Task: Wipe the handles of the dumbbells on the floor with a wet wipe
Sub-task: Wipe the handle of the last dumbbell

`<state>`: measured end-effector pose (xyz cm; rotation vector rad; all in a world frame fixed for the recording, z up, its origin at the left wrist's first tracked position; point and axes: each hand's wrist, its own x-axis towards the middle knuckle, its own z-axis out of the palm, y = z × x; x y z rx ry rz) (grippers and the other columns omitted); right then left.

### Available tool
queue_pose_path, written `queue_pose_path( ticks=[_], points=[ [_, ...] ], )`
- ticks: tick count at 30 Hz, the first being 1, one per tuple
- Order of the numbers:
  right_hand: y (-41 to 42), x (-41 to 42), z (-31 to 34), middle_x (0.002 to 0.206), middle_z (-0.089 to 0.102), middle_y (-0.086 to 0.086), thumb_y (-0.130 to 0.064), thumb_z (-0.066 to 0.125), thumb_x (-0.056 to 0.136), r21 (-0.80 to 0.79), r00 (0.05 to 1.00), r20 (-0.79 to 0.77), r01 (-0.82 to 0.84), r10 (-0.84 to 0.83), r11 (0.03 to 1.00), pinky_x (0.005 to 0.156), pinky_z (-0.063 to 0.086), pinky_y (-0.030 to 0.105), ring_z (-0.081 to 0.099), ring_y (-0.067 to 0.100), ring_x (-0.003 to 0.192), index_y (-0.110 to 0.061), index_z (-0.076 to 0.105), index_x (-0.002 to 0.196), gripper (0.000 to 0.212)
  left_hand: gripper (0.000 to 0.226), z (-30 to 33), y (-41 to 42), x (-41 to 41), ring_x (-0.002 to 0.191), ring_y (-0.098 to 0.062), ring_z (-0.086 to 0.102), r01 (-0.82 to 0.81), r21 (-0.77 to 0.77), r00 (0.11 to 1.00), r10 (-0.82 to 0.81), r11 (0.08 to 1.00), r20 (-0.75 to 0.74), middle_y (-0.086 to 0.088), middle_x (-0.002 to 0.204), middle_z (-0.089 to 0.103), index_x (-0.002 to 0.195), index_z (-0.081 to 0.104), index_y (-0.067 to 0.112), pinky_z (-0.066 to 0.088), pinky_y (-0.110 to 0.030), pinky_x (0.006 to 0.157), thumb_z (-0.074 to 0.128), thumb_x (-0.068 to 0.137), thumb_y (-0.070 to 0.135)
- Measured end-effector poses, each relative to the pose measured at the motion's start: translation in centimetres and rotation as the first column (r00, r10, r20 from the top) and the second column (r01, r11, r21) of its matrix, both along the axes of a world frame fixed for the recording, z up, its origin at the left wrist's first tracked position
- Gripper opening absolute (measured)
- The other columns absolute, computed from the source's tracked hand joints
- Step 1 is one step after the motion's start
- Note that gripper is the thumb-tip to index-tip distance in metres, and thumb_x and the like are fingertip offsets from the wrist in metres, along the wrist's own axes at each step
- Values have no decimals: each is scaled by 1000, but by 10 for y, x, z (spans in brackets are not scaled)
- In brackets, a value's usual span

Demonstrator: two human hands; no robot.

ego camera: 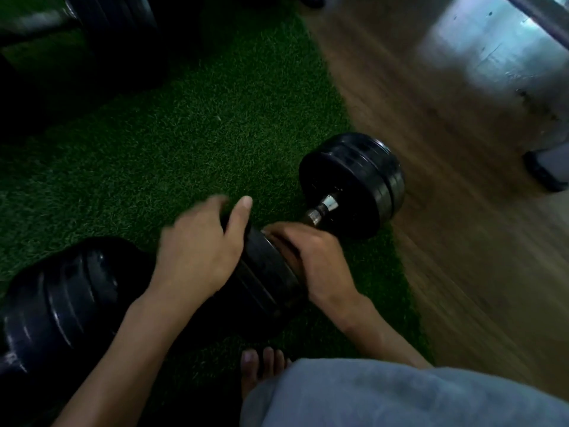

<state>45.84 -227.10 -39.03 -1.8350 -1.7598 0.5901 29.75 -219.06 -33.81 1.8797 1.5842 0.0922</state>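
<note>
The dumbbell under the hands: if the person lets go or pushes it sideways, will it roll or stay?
The dumbbell has round black plates, so a push may roll it. The green turf probably slows it; the wood floor beside it would not. The stacked plates suggest it is heavy.

Floor, left: green turf mat [191, 127].
Floor, right: wood-grain boards [446, 186], blurred.
On turf, centre: black dumbbell [351, 183], far plates at the turf edge.
On turf, lower left: second dumbbell [61, 303].
On turf, top left: third dumbbell [114, 23], dim.
On turf, bottom: bare foot [261, 371].
</note>
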Motion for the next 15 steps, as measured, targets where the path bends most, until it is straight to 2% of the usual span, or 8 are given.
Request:
queue_pose_path(
  ticks=[1, 2, 5, 7, 9, 12, 13, 15],
  points=[
    [-2, 1, 3, 119, 71, -9, -19, 64, 94, -16, 1000, 17, -26, 26, 1000, 91, 55, 31, 68, 6, 105, -23, 71, 118, 24, 68, -3, -1, 1, 126, -29, 53, -8, -125, 999, 12, 992, 33, -7, 137, 60, 142, 52, 23, 42, -43, 104, 25, 96, 66],
    [-2, 7, 5, 119, 71, -10, -21, 64, 96, 3, 999, 42, -10, 10, 1000, 90, 56, 30, 68, 4, 105, -24, 71, 117, 23, 71, -5, -3, 2, 127, -28, 53, -2, -174, 998, 12, 985, 59, -7, 138, 59, 143, 51, 24, 41, -42, 105, 23, 95, 68],
    [2, 36, 8, 111, 74, -14, -25, 64, 98, 106, 976, 74, 198, -206, 975, 89, 57, 27, 69, 0, 99, -22, 75, 112, 18, 79, -10, -9, 2, 131, -28, 50, 48, -129, 998, -42, 990, 49, -6, 143, 56, 146, 47, 24, 40, -47, 109, 15, 94, 73],
    [3, 44, 7, 112, 74, -13, -25, 64, 98, 132, 957, 61, 273, -283, 953, 91, 56, 27, 68, 0, 102, -20, 76, 111, 18, 84, -9, -11, 3, 135, -27, 46, 48, -138, 999, -46, 989, 21, -5, 148, 50, 149, 42, 23, 37, -48, 111, 11, 92, 76],
    [-3, 33, 4, 115, 74, -7, -21, 64, 98, 104, 981, 28, 190, -194, 976, 93, 55, 28, 69, 3, 104, -16, 75, 111, 18, 85, -6, -14, 5, 141, -26, 39, 48, -155, 999, -51, 987, -12, -5, 155, 41, 154, 33, 22, 33, -46, 114, 14, 92, 76],
    [-14, 12, 2, 121, 72, -3, -19, 62, 100, 19, 997, -54, -46, 47, 999, 92, 55, 33, 68, 8, 108, -14, 71, 119, 22, 87, 2, -17, 10, 144, -25, 34, 77, -178, 993, -92, 981, -78, -4, 158, 35, 157, 24, 22, 31, -45, 112, 16, 90, 77],
    [-14, 13, 2, 122, 71, -5, -22, 60, 100, 5, 997, -35, -73, 73, 997, 91, 55, 34, 68, 8, 109, -16, 70, 121, 23, 87, 4, -17, 11, 144, -25, 33, 80, -176, 989, -99, 981, -105, -4, 158, 34, 157, 24, 21, 32, -45, 112, 16, 90, 76],
    [-7, 24, 3, 119, 72, -11, -26, 59, 101, 40, 998, 57, -1, -1, 999, 87, 57, 32, 68, 4, 105, -21, 72, 115, 20, 84, 6, -19, 13, 144, -26, 33, 93, -138, 982, -113, 986, -148, -6, 157, 36, 156, 25, 19, 31, -45, 113, 14, 92, 72]
  ],
)
